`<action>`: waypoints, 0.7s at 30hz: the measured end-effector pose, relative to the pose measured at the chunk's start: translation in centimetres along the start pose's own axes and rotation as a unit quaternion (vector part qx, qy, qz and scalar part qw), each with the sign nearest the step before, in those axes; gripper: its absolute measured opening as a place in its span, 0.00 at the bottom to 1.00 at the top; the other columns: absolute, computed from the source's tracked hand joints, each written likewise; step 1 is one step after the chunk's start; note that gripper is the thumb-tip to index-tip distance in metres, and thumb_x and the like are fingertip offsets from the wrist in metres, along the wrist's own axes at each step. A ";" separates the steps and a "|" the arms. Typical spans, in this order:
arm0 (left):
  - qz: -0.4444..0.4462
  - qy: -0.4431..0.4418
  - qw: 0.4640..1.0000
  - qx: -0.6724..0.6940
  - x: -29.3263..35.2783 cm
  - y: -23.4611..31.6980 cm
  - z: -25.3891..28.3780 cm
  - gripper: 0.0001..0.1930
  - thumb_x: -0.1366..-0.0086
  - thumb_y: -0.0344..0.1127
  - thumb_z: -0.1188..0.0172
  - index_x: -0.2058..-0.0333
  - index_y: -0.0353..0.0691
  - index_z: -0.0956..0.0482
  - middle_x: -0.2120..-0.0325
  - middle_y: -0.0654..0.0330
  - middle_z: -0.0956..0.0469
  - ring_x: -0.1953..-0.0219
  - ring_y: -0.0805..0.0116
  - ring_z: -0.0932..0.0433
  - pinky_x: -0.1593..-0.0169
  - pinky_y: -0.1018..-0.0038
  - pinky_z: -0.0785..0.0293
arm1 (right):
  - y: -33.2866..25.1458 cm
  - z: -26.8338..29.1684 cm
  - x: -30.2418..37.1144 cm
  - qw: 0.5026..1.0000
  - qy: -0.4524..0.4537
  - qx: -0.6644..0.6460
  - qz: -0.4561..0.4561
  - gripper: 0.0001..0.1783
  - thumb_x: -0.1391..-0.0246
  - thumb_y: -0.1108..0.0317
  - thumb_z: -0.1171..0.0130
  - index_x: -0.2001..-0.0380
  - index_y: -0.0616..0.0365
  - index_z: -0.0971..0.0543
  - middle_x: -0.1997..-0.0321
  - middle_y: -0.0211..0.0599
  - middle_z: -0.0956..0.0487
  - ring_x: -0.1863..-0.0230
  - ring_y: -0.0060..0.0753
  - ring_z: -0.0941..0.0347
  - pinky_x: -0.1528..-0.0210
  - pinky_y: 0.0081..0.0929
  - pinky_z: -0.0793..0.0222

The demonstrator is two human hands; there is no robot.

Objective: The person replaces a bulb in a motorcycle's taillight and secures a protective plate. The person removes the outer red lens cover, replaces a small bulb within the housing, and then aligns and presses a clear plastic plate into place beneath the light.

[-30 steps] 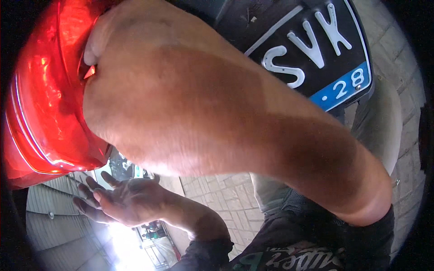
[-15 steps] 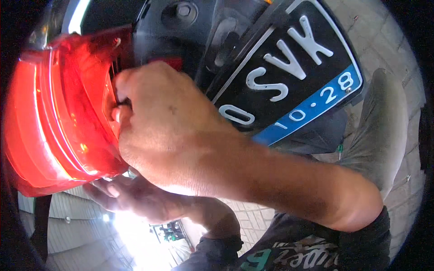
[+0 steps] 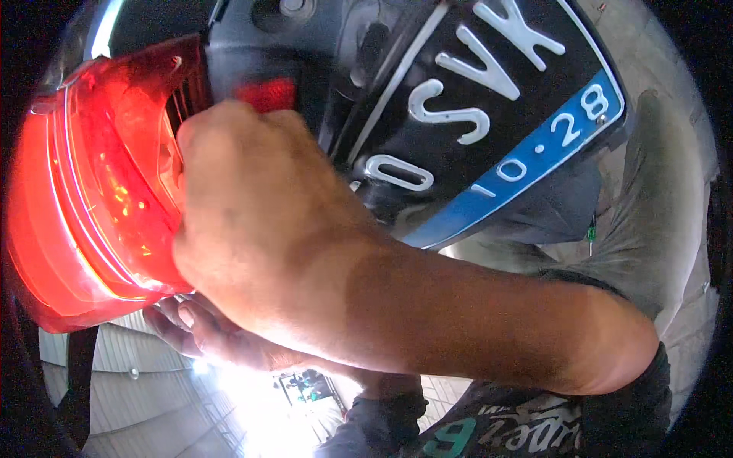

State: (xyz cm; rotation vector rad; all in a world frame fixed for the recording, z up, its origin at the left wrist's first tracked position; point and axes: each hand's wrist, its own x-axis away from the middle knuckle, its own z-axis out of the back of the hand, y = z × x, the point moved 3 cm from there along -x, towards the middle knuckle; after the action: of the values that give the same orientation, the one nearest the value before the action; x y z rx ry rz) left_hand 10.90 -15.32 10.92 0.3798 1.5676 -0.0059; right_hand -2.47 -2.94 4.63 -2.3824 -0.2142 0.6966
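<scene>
A large red tail light (image 3: 92, 206) fills the left side, glowing brightly along its outer edge. My right hand (image 3: 252, 183) is closed in a fist against the light's inner edge, its back toward me. Its fingertips and whatever they hold are hidden. Below the light's lower edge is my left hand (image 3: 221, 332), fingers extended and slightly bent. It is partly covered by my right forearm, and I see nothing in it. Dark vertical slots (image 3: 183, 95) show just above my right hand, at the light's inner side.
Right of the light are a small red reflector (image 3: 266, 94), a dark plastic panel (image 3: 305, 57) with a bolt (image 3: 296, 6), and a black and blue number plate (image 3: 489, 99). A grey trouser leg (image 3: 664, 198) and a slim green item (image 3: 591, 227) lie at right, above paving.
My right hand has turned, and the finger and thumb tips seen earlier at the light's edge are now hidden. The view has shifted slightly. My left hand stays below the light.
</scene>
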 end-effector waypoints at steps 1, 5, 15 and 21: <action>-0.001 0.000 1.000 0.002 0.0 -0.2 -0.2 0.21 0.43 0.38 0.52 0.51 0.37 0.35 0.54 0.50 0.30 0.51 0.55 0.31 0.48 0.62 0.37 | 0.3 0.0 0.0 1.000 0.004 -0.015 0.011 0.20 0.62 0.67 0.45 0.61 0.61 0.31 0.67 0.45 0.27 0.63 0.42 0.30 0.64 0.37 0.31; 0.001 -0.004 1.000 0.015 -0.3 0.1 -0.7 0.22 0.42 0.39 0.52 0.50 0.36 0.36 0.53 0.50 0.31 0.50 0.55 0.32 0.47 0.61 0.38 | 1.0 0.9 0.6 0.990 0.124 -0.035 0.064 0.22 0.64 0.70 0.43 0.62 0.62 0.33 0.73 0.46 0.27 0.63 0.46 0.31 0.66 0.40 0.32; 0.001 -0.026 0.999 0.048 -0.8 0.5 -2.4 0.24 0.41 0.40 0.54 0.48 0.36 0.39 0.51 0.50 0.33 0.48 0.54 0.34 0.44 0.61 0.41 | -0.4 0.2 2.3 0.953 0.252 -0.037 0.164 0.21 0.61 0.79 0.41 0.60 0.69 0.32 0.69 0.50 0.29 0.68 0.47 0.28 0.68 0.35 0.30; 0.014 -0.035 0.996 0.078 0.1 0.7 -2.5 0.25 0.40 0.40 0.55 0.46 0.36 0.41 0.49 0.50 0.35 0.47 0.54 0.35 0.43 0.60 0.43 | 0.1 1.1 2.3 0.973 0.191 -0.100 0.078 0.24 0.59 0.77 0.43 0.57 0.73 0.37 0.60 0.56 0.32 0.58 0.56 0.33 0.57 0.41 0.33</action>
State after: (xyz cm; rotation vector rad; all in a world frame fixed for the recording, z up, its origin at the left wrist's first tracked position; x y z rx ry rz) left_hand 8.63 -14.07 11.06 0.5189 1.4965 -0.1188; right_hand -1.14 -1.69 2.83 -2.6923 0.0731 0.2812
